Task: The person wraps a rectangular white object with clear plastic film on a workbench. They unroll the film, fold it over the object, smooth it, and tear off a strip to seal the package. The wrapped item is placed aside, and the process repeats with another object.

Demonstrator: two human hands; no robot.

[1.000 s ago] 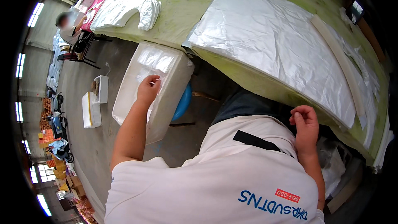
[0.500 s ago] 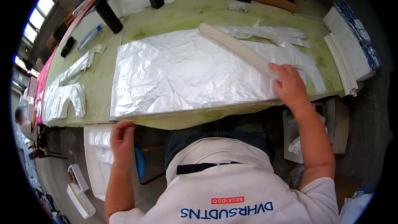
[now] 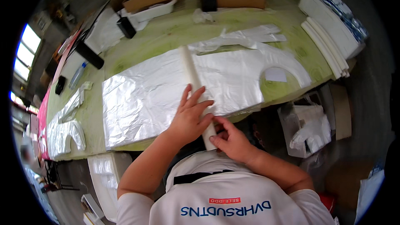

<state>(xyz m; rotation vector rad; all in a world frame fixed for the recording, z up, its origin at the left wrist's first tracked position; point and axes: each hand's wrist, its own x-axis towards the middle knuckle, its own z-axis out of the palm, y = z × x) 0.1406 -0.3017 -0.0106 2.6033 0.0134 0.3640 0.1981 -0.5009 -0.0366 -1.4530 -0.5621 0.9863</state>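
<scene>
A wide stack of thin, shiny white plastic film (image 3: 137, 104), with a curved cut-out and straps like a disposable apron, lies on the table. Across it rests a pale, straight tube (image 3: 189, 66), its near end reaching past the table edge towards my body. My left hand (image 3: 191, 116) lies over the tube's near half with fingers spread and stretched out. Closer to me, my right hand (image 3: 233, 141) is closed around the tube's near end, thumb on top. Within the curved cut-out there is a small white card (image 3: 275, 74).
Another apron-like film piece (image 3: 62, 137) lies at the left. Black cylinder (image 3: 88, 55), bottle (image 3: 77, 76) and black box (image 3: 126, 27) stand far left; cardboard boxes (image 3: 241, 2) line the back. More pale tubes (image 3: 325, 46) lie right. Bins (image 3: 306, 127) stand below the table.
The tube has swung from a diagonal to a steeper line and come nearer me. My left hand has moved from the table edge onto it; my right hand has shifted left and nearer with it.
</scene>
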